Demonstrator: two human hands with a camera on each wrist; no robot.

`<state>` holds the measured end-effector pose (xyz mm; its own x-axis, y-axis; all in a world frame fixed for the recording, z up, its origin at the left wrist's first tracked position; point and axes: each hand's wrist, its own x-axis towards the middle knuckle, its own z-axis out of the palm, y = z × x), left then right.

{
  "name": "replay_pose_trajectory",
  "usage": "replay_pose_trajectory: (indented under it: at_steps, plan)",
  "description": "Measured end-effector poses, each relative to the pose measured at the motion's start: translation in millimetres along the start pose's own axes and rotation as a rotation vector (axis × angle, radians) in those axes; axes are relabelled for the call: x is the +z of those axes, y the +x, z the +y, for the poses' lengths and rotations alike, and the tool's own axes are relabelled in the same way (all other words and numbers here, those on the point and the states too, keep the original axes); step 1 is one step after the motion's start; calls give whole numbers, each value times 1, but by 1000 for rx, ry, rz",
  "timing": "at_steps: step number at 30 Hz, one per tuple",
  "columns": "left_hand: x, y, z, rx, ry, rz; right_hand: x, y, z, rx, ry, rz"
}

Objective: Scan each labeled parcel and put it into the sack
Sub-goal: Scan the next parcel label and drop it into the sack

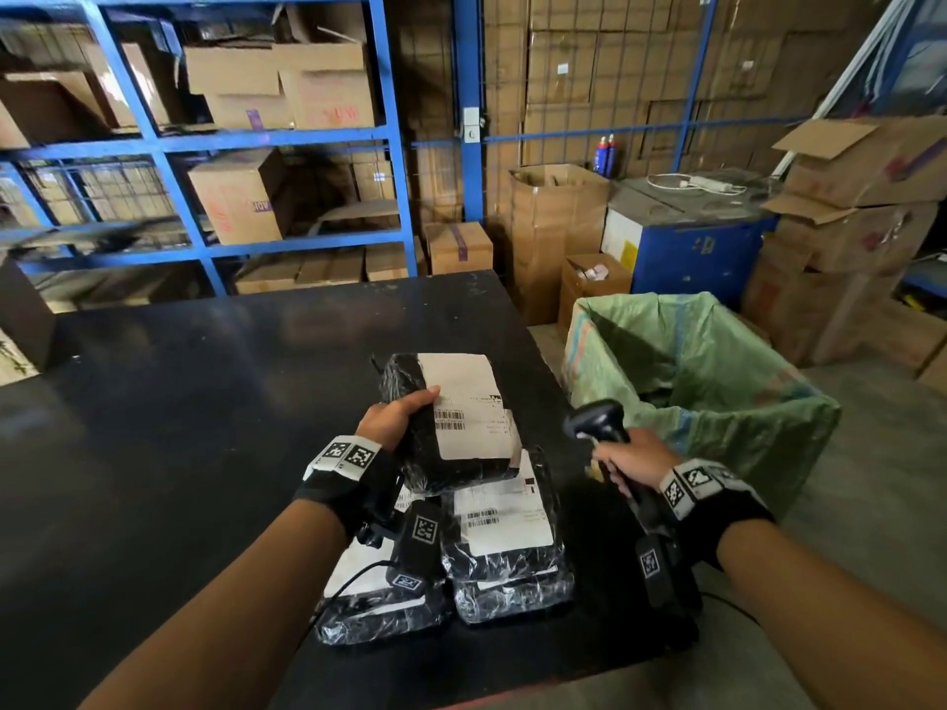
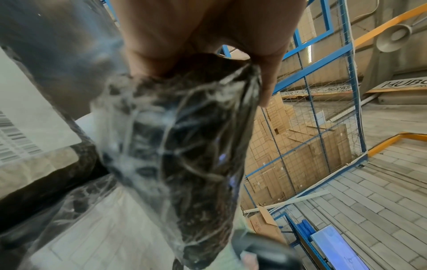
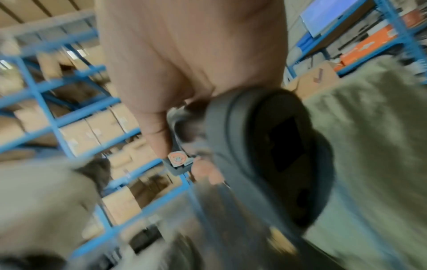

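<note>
My left hand (image 1: 397, 415) grips a black plastic-wrapped parcel (image 1: 451, 422) by its left edge and holds it above the table, its white barcode label facing up. In the left wrist view the same parcel (image 2: 184, 155) fills the middle, with my thumb along its edge. My right hand (image 1: 633, 463) holds a black barcode scanner (image 1: 599, 422) by the handle, just right of the parcel; the scanner's head (image 3: 277, 155) looks blurred in the right wrist view. The green sack (image 1: 717, 381) stands open to the right of the table. More wrapped, labeled parcels (image 1: 505, 535) lie stacked below the held one.
The black table (image 1: 179, 427) stretches left and back. Blue shelving (image 1: 230, 140) with cardboard boxes stands behind it. Cardboard boxes (image 1: 861, 238) and a blue machine (image 1: 692, 248) crowd the floor behind the sack. A cable (image 1: 358, 581) runs from my left wrist.
</note>
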<state>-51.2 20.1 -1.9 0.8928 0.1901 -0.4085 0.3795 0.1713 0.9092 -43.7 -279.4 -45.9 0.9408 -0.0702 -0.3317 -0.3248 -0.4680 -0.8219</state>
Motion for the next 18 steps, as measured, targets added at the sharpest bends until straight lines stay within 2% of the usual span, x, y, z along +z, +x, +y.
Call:
replay_pose_trajectory:
  at_steps: [5,8,13,18]
  plan:
    - [6,5,11,61,-58,60,-13,-27,-87,-342,226,157]
    - [7,18,14,84,-87,74,-15,-43,-123,-439,308,51]
    - [17,14,31,159,-108,149,-5,-63,-148,-458,58,-163]
    - [24,3,42,168,-15,239,8,-69,-153,-395,27,-278]
